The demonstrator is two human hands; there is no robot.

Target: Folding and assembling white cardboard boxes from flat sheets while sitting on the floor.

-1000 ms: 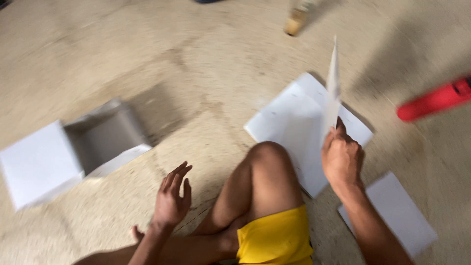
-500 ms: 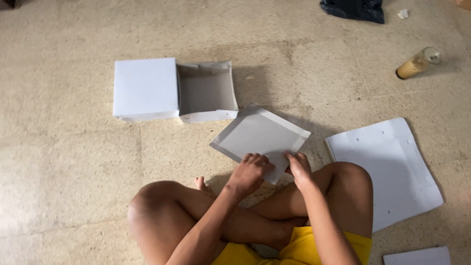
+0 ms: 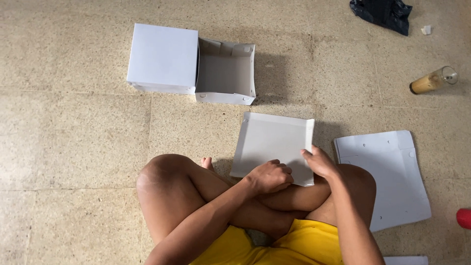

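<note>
On the floor at the far left sat a closed white box (image 3: 163, 58) touching an open white box (image 3: 226, 73); nearer the person lay a shallow white cardboard tray (image 3: 272, 142), its near edge resting against the crossed legs, stretching away from both hands; the left hand (image 3: 269, 176) curled down on that near edge, fingers bent; the right hand (image 3: 320, 163) pinched the tray's right edge; flat cardboard sheets (image 3: 387, 176) lay further right.
</note>
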